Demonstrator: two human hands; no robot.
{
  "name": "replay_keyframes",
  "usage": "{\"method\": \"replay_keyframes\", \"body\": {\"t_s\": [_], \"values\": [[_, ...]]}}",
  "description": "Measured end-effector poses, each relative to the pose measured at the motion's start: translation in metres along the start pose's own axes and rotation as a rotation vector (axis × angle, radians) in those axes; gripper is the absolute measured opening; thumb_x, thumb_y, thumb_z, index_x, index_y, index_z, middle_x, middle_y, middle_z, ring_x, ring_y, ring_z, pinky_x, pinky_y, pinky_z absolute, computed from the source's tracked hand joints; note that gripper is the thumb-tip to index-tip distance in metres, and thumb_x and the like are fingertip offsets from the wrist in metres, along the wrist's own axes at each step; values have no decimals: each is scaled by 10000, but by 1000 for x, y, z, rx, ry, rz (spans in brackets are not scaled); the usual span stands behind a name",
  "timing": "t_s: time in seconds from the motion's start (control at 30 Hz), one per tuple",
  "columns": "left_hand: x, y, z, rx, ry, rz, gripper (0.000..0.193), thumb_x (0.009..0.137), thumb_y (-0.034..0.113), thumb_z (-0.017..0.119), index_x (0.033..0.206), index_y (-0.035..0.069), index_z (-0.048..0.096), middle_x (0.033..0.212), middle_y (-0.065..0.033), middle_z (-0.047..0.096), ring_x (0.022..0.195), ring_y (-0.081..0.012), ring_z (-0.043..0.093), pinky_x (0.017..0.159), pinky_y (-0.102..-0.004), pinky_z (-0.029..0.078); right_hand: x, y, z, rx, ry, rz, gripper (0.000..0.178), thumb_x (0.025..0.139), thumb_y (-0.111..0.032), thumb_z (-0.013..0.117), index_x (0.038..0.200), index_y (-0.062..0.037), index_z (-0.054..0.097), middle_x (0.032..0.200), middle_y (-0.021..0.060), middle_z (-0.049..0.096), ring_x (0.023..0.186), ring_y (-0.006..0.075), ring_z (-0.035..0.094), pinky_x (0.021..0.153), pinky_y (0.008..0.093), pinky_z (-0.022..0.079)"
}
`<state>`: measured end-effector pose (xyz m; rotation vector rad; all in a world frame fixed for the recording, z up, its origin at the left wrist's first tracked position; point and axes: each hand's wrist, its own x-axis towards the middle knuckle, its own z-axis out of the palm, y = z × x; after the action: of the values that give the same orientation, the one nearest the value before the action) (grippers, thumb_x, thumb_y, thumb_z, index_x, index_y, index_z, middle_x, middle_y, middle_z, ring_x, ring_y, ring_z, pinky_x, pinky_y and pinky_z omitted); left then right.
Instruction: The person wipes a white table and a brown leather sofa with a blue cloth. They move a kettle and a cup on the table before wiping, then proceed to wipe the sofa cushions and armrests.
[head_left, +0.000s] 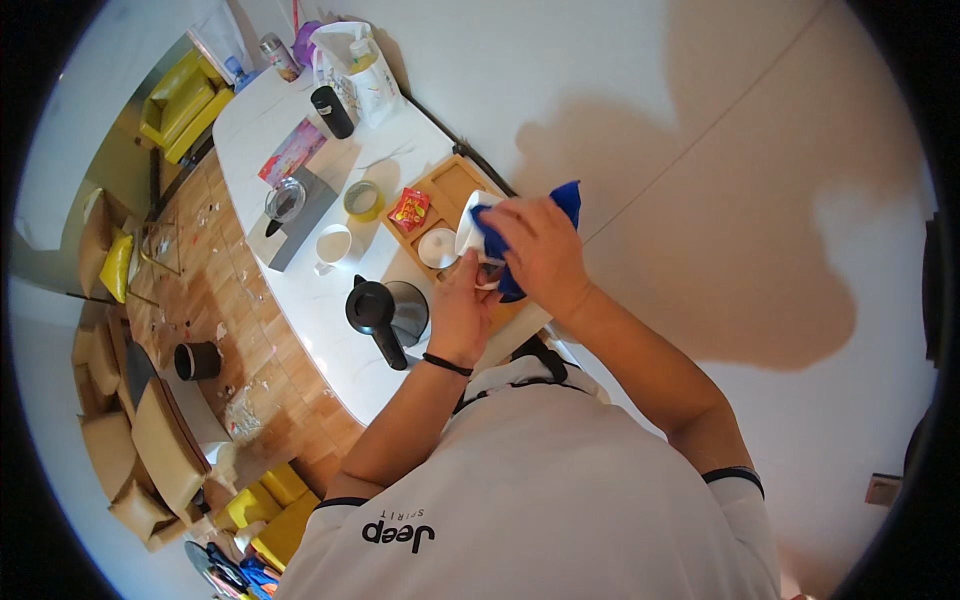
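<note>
A white mug (467,226) is held up over the table's wall-side edge, its handle side gripped by my left hand (465,308). My right hand (543,252) is closed around a blue cloth (568,203), which presses against the mug's rim; how far it reaches inside is hidden behind the fingers. Beneath them lies a wooden tray (450,183) with compartments, carrying a red packet (409,210) and a round white lid (437,248). Left of my left wrist stands a steel kettle (408,312) with a black lid and handle.
On the white table (310,330) are another white mug (335,246), a tape roll (363,201), a glass pot (286,201) by a grey box, a pink box (292,152), a black bottle (332,112) and a white bag (372,88). A wall borders the right; a bin (197,361) stands on the littered floor.
</note>
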<state>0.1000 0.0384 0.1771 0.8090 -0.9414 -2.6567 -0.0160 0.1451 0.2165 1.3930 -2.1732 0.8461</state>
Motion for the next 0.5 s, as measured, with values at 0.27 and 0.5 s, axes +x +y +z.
{"method": "replay_keyframes", "body": {"t_s": [0.27,0.5], "values": [[-15,17,-15,181,-151,-26,474,1082,438,483,1184,-6,617,1256,-153,670,1190,-277,663,1025,-430,551,12,55,-25,1167,-368,874,220,984,-164,629,1157,-40,682,966,1,693,848,95,616,782,277,515],[-15,39,10,-279,-252,35,667,1064,585,395,1417,30,510,1399,-137,604,1268,-281,601,1032,-439,519,-1,8,-19,560,94,233,243,930,-60,606,1163,-13,660,1086,190,633,998,367,623,900,384,507]]}}
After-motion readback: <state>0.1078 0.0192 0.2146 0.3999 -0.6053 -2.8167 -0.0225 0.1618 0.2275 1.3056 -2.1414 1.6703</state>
